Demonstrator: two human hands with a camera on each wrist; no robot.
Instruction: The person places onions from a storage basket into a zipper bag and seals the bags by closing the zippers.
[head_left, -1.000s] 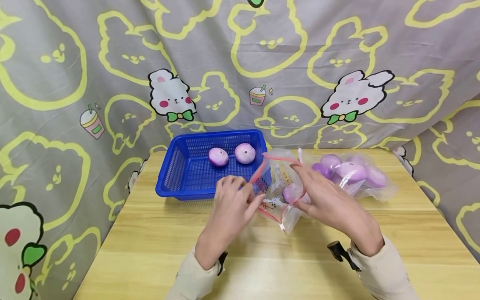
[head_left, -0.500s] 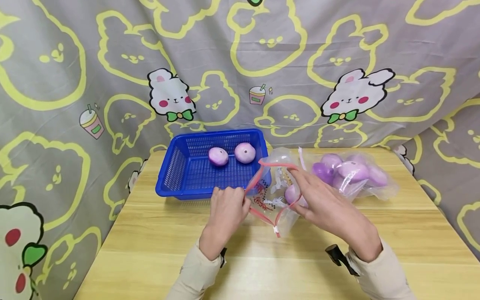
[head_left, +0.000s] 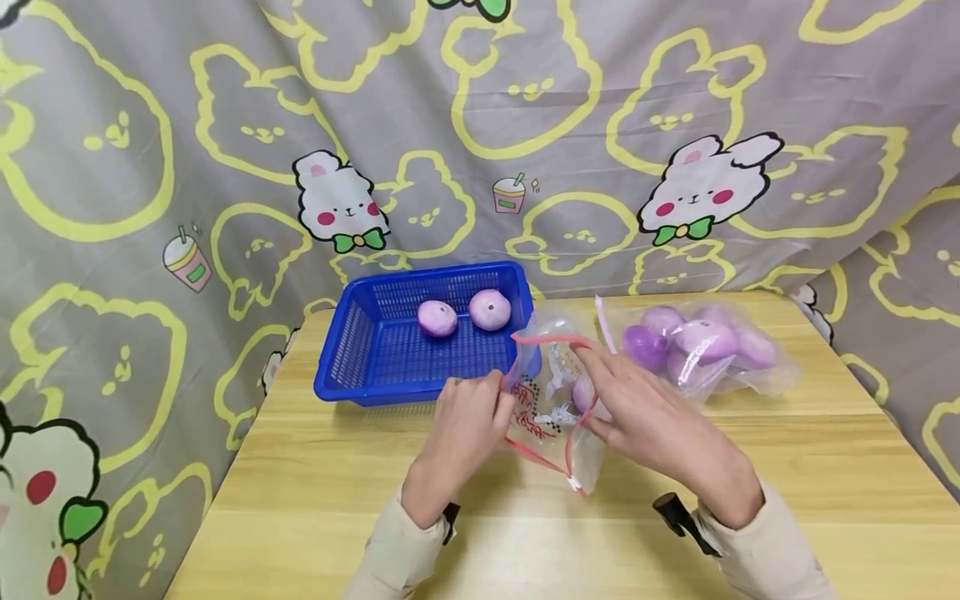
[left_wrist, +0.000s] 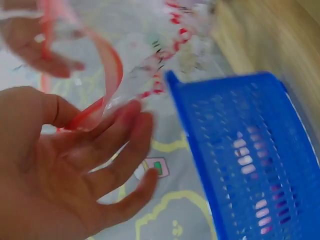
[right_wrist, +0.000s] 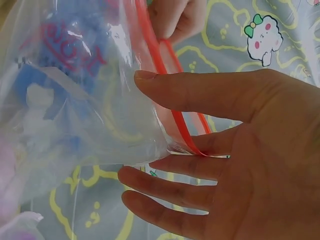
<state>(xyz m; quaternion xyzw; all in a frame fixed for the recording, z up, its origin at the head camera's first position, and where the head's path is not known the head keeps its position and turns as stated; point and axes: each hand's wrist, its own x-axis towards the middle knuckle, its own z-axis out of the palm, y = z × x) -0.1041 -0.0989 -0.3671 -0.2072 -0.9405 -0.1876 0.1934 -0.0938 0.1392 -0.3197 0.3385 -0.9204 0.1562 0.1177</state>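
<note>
Between my two hands is a clear zip bag point(head_left: 536, 421) with a red-edged mouth spread wide and printed red lettering. My left hand point(head_left: 461, 433) pinches the left side of the rim between thumb and index finger; in the left wrist view its other fingers spread loosely. My right hand point(head_left: 648, 412) holds the opposite side, with its thumb outside the film and fingers behind the red edge point(right_wrist: 172, 107). A round purple-and-white ball point(head_left: 582, 393) shows inside the bag, partly hidden by the right hand. Two similar balls point(head_left: 490, 310) lie in a blue basket point(head_left: 390, 346).
A second clear bag point(head_left: 776, 375), filled with several purple balls point(head_left: 705, 340), lies on the wooden table point(head_left: 525, 550) right of the hands. The basket stands close behind my left hand. A patterned curtain point(head_left: 562, 108) hangs along the table's back edge.
The left hand's fingers have closed on the bag's rim, and the bag's mouth has shifted slightly towards me. The right hand stays almost in place; the head view has tilted a little.
</note>
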